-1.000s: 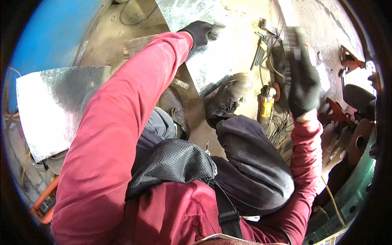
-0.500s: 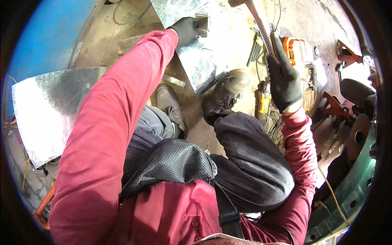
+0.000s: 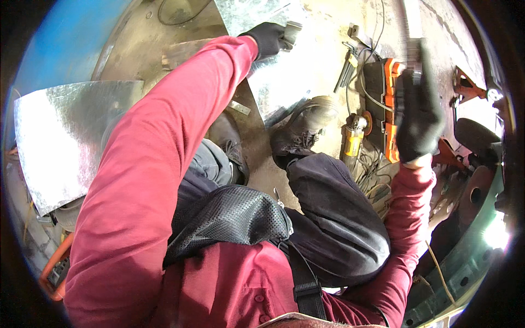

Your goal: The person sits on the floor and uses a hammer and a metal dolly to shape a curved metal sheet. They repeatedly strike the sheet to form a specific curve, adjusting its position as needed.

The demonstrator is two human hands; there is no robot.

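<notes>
the hammer [image 3: 413, 54] is now swung out to the right – half a second ago it was slanted over toward the sheet side, and the handle was readable; now it is smeared by motion, with the head not made out. from this, a point between blows is judged, with the work still under way. the handle is gripped in the right hand [image 3: 420, 112], fingers seemingly wrapped round it (exact finger placement cannot be told, blur). the small metal piece [image 3: 293, 34] is kept pinched in the left hand [image 3: 266, 40], as before, over the metal sheet [image 3: 279, 85]; whether the sheet is touched by it cannot be told.

materials: the sheet is thin, flat, straight-edged, mottled silver, partly washed out by glare. a second sheet [image 3: 57, 145], similarly bright and slightly bowed to the eye, is seen at the left. both hands are covered by dark gloves. beside the right boot [image 3: 298, 134] – scuffed, dull leather-looking – a yellow-bodied grinder [image 3: 354, 141] is left lying on rough, stained floor [image 3: 268, 180], near a black-and-orange toolbox [image 3: 391, 82].
</notes>
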